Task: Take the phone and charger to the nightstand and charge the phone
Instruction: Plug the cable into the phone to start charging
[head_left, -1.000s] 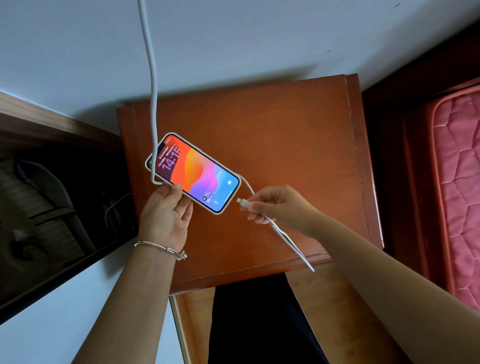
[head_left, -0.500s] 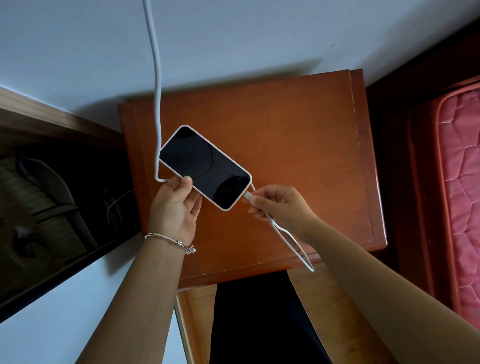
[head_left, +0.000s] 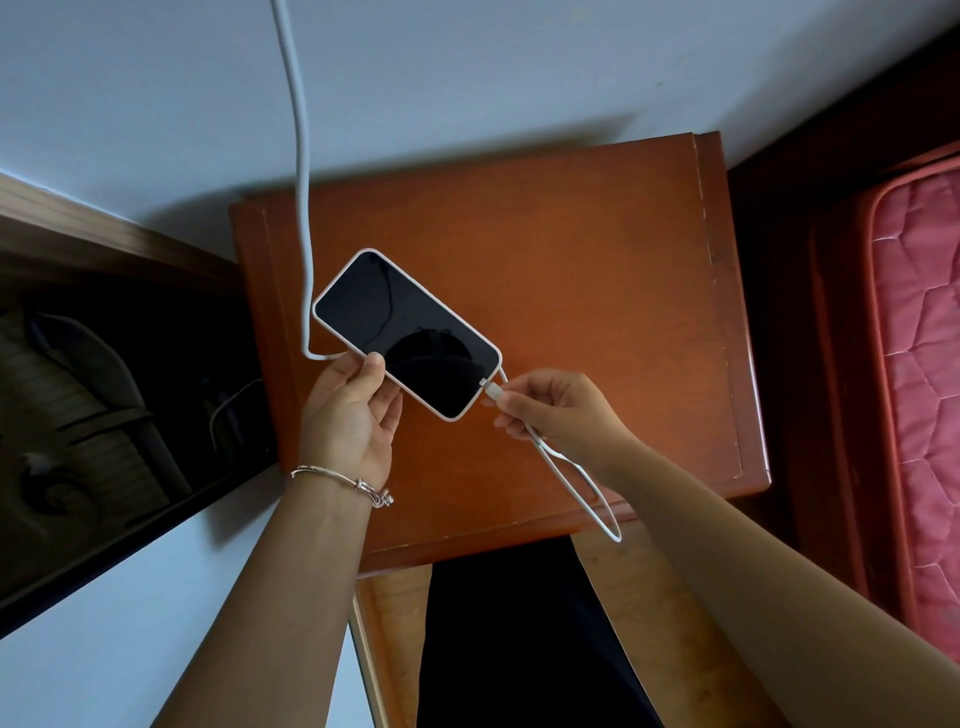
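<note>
The phone (head_left: 408, 332), in a pale case with a dark screen, hovers over the reddish-brown nightstand (head_left: 597, 270). My left hand (head_left: 353, 415) grips its near long edge, thumb on the glass. My right hand (head_left: 556, 410) pinches the plug of the white charging cable (head_left: 300, 156) right at the phone's lower end; the metal tip touches the edge, and I cannot tell if it sits in the port. The cable comes down the wall from above, passes behind the phone, and loops below my right wrist.
A pink quilted mattress (head_left: 919, 364) in a red frame lies to the right. A dark wooden shelf unit (head_left: 104, 389) stands to the left. The white wall (head_left: 519, 67) rises behind the nightstand; wooden floor and my dark trousers show below.
The phone screen went from lit to dark. My right hand brought the plug from a small gap up to the phone's lower end. The phone shifted slightly right.
</note>
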